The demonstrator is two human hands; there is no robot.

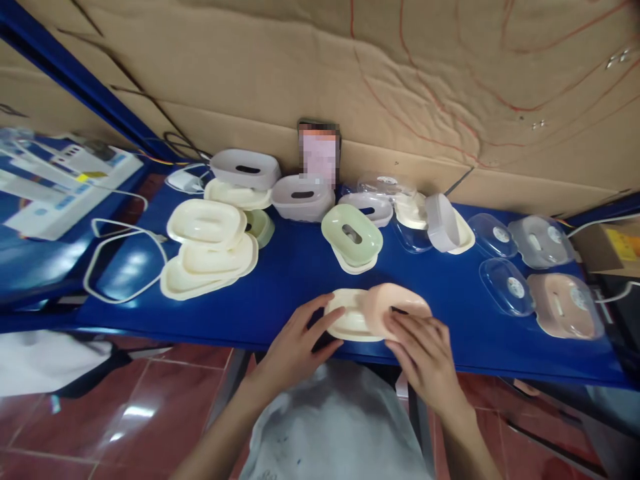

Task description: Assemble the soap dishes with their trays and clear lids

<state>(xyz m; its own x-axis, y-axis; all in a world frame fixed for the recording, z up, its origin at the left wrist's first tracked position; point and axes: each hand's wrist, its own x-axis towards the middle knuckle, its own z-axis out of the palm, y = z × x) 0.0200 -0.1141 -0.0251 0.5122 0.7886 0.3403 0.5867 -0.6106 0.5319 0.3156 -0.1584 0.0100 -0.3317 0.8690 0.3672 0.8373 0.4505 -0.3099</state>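
At the table's front edge, my left hand [300,343] grips the left end of a cream oval tray [353,320]. Its thumb is at the near rim and the fingers reach over the far side. My right hand [423,350] is closed on a peach-pink oval shell [400,300] with a dark slot, tilted over the tray's right end. Both look like soap dish parts. Just beyond stands a pale green slotted shell [353,233] on another cream tray [355,265]. The right fingertips partly cover the pink shell's slot.
Stacked cream trays [207,227] lie left, grey slotted shells [303,200] along the back. To the right are clear lids [506,287] and lidded boxes [565,310]. A phone [320,153] leans on the cardboard wall [240,67]. A white cable [87,267] loops at left.
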